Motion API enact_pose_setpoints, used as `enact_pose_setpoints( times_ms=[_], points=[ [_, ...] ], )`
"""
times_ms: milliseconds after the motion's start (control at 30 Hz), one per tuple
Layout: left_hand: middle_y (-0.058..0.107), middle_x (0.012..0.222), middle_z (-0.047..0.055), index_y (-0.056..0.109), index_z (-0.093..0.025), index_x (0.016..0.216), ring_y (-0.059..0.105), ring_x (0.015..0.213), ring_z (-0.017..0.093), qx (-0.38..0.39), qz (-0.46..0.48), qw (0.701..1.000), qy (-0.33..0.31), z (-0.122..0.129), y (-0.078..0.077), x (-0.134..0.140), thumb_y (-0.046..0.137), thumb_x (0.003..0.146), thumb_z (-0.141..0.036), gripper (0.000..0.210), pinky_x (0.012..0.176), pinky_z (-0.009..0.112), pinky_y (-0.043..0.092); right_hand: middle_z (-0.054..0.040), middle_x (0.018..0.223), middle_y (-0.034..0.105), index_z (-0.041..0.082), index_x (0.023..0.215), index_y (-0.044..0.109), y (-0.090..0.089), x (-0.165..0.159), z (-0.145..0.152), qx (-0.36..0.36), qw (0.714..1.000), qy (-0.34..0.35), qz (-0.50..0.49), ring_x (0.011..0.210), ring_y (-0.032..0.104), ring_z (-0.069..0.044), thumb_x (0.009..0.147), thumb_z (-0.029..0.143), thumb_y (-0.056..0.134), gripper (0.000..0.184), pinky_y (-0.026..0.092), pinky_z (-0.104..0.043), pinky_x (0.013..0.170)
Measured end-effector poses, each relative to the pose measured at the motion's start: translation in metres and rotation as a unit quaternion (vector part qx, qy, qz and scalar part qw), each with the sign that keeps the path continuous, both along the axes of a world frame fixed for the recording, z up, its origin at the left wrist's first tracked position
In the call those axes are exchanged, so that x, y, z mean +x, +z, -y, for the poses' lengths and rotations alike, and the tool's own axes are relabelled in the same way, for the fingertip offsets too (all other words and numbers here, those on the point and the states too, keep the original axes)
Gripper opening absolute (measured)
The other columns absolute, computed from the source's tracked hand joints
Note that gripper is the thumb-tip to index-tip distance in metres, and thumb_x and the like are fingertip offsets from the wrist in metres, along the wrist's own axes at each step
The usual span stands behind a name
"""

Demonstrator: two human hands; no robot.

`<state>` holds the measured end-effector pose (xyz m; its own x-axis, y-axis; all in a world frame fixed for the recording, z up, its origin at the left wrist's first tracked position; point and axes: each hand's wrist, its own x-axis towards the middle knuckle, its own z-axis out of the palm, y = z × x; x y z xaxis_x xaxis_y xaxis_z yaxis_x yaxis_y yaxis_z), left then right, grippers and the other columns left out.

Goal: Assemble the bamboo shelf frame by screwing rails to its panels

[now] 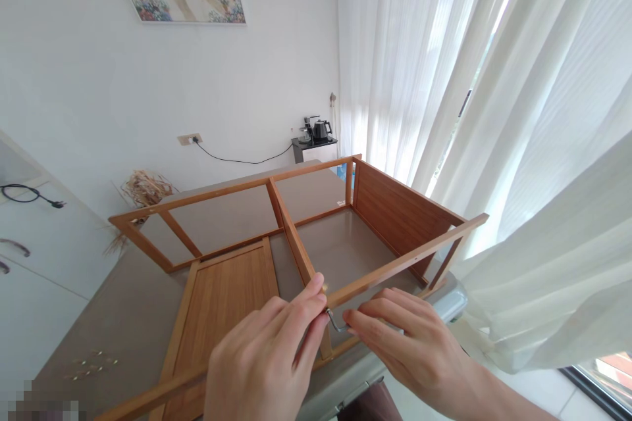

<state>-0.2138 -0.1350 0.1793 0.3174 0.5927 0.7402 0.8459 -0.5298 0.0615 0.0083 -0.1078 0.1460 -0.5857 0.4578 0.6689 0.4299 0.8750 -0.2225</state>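
Observation:
A brown wooden shelf frame (395, 268) lies on its side on a grey-brown table. My right hand (412, 342) pinches the long arm of a bent metal hex key (336, 323) between thumb and fingertips. The key's other end meets the front rail where a crosspiece joins it; the screw there is hidden. My left hand (266, 348) is closed over that same joint, its index finger along the rail and its fingertips beside the key's end. A slatted wooden panel (224, 289) sits within the frame on the left, and another board (399, 207) forms its right end.
Several small screws (96, 362) lie on the table (143, 302) at the lower left. A black kettle (322, 129) stands on a small stand by the far wall. Dried stalks (145, 187) are behind the frame, and white curtains (395, 46) hang along the right.

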Motion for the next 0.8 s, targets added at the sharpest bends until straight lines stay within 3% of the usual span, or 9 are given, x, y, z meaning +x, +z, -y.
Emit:
enact_pose_setpoints(
  times_ms=[300, 800],
  points=[
    [0.076, 0.111, -0.005, 0.066, -0.024, 0.1, 0.07, 0.071, 0.01, -0.005, -0.007, 1.0, 0.005, -0.0001, 0.0013, -0.0005, 0.061, 0.093, -0.021, 0.01, 0.07, 0.022, 0.054, -0.0032, 0.079, 0.062, 0.016, 0.111, 0.062, 0.01, -0.0014, -0.0003, -0.006, 1.0, -0.001, -0.002, 0.066, 0.046, -0.014, 0.094, 0.004, 0.05, 0.024, 0.035, -0.027, 0.059],
    [0.076, 0.111, -0.004, 0.065, -0.024, 0.1, 0.07, 0.07, 0.01, -0.008, 0.002, 1.0, 0.003, -0.0002, -0.0004, 0.0011, 0.062, 0.092, -0.019, 0.01, 0.071, 0.022, 0.056, -0.006, 0.084, 0.065, 0.015, 0.116, 0.061, 0.0057, 0.0023, 0.0055, 0.006, 1.0, -0.012, 0.016, 0.07, 0.055, -0.014, 0.097, 0.009, 0.048, 0.024, 0.039, -0.028, 0.063]
  ],
)
